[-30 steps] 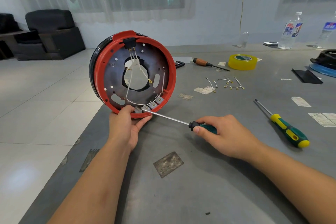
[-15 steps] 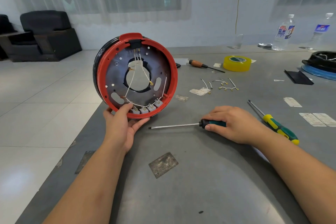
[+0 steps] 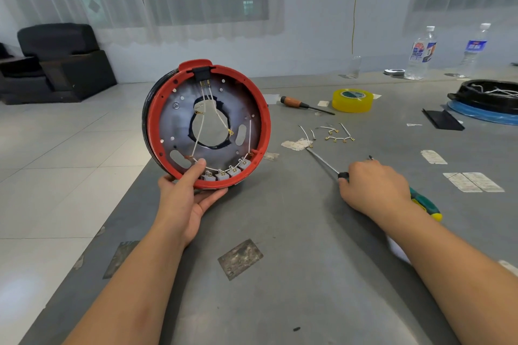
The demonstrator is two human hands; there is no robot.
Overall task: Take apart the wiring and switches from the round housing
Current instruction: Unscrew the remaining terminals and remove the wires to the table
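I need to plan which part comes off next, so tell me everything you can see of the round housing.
The round housing stands on edge at the grey table's near-left corner. It has a red plastic-looking rim, a black outer body and a dull metal plate with a large centre hole. White wires run from a black top connector to four small grey switches along the bottom. The left hand grips its lower rim.

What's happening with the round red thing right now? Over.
Left hand holds the round housing upright by its lower rim. Right hand rests on a screwdriver lying on the table. Switches still wired in. Nothing blocking.
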